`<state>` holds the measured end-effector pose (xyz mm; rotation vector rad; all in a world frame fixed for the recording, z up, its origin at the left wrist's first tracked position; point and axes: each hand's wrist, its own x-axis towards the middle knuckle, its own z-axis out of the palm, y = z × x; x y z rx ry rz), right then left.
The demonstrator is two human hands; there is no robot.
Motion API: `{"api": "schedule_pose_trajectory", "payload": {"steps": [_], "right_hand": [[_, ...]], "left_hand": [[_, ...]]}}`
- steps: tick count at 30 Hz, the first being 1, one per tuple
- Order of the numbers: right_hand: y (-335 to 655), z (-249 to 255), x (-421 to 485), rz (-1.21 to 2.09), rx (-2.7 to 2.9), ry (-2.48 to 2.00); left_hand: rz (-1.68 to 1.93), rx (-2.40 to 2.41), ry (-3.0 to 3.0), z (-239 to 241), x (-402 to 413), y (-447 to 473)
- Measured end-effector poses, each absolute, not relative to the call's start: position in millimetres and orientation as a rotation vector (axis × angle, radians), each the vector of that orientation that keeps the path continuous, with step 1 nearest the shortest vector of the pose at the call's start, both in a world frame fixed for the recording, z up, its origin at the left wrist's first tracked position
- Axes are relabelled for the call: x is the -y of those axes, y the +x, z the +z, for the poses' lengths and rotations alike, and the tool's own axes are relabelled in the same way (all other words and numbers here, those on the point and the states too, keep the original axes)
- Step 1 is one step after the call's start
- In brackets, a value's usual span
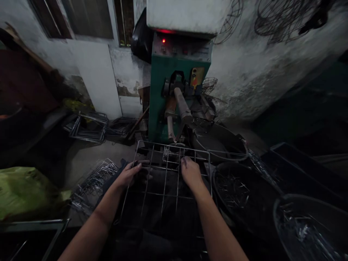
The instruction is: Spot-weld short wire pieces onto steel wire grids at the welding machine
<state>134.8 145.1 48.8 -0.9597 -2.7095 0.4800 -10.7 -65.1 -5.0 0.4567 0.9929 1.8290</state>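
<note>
A rectangular wire rack (163,194) of crossed thin metal rods lies tilted in front of me, its far edge just below the machine's arms. My left hand (132,174) grips its left side, thumb on top and fingers reaching beneath the rods. Near the far right part of the rack, my right hand (190,172) is closed around its rods. Whether a smaller piece of wire is pinched there too, I cannot tell. Just beyond stands a green welding machine (160,90) with two thick metal arms (182,105) pointing toward me and a lit red lamp.
Right of the rack stand dark tubs (280,206) with loose wire pieces inside. A wide basin (231,141) sits behind them. On the left are a pile of wire parts (95,181), a yellow-green sack (24,192) and stacked metal frames (88,128). Wire baskets (282,18) hang on the wall.
</note>
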Motion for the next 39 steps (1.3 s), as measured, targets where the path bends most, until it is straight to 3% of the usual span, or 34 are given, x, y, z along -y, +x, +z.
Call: {"api": "schedule_pose_trajectory", "payload": {"steps": [39], "right_hand": [[84.8,48.8,-164.9,0.467,2.859,-1.033]], "left_hand": [[1.925,-0.935,0.209,7.3,53.9,-14.9]]}}
